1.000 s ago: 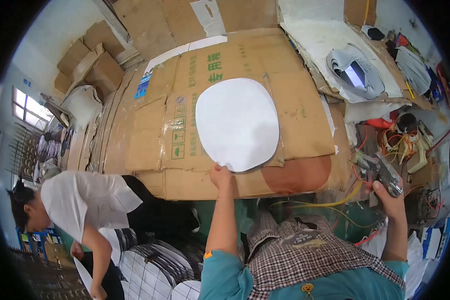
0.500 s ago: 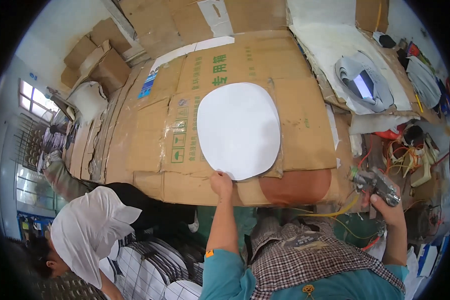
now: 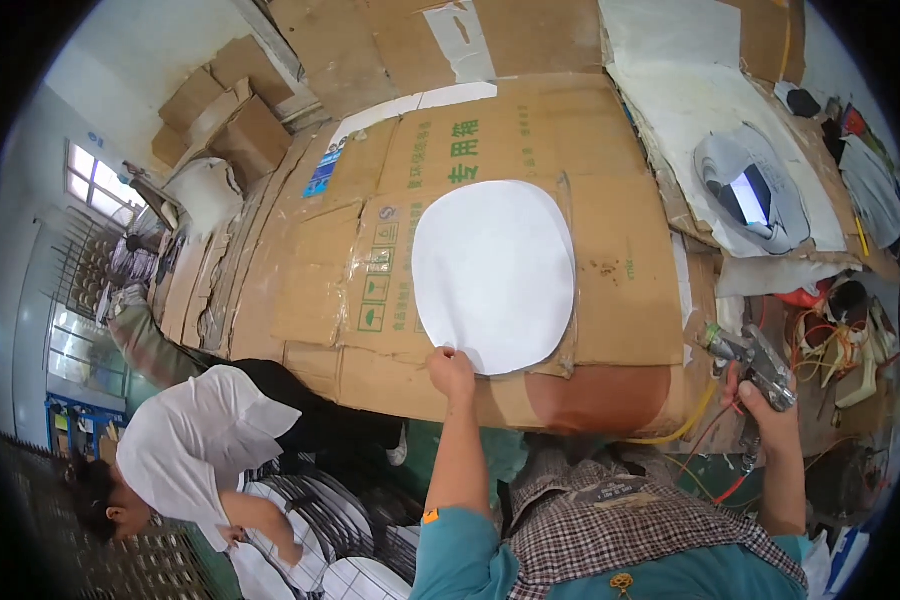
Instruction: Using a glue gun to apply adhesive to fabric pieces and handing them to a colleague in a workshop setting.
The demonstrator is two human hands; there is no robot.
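A white rounded-square sheet [image 3: 495, 275] lies on the cardboard-covered table [image 3: 290, 270] in front of me. At its near left edge, my left hand [image 3: 453, 373] pinches the rim between thumb and fingers, and the sheet creases slightly there. My right hand [image 3: 765, 405] is wrapped round the grip of a metal spray gun [image 3: 755, 362], off the table's right side. The gun's nozzle end is turned left, toward the sheet but well apart from it. A red hose and a yellow hose [image 3: 685, 425] run near the gun.
A reddish-brown rounded patch [image 3: 598, 398] is at the table's near edge. Beyond the right side, a grey pad with a lit phone [image 3: 750, 195] rests on a white sheet, above tangled cords [image 3: 820, 320]. To my left, a co-worker in white [image 3: 200, 440] bends over wire-framed white discs [image 3: 355, 580].
The whole view has shifted, so the table appears further right and lower. The co-worker's forearm now reaches over the discs. My left hand still pinches the sheet; my right still holds the spray gun.
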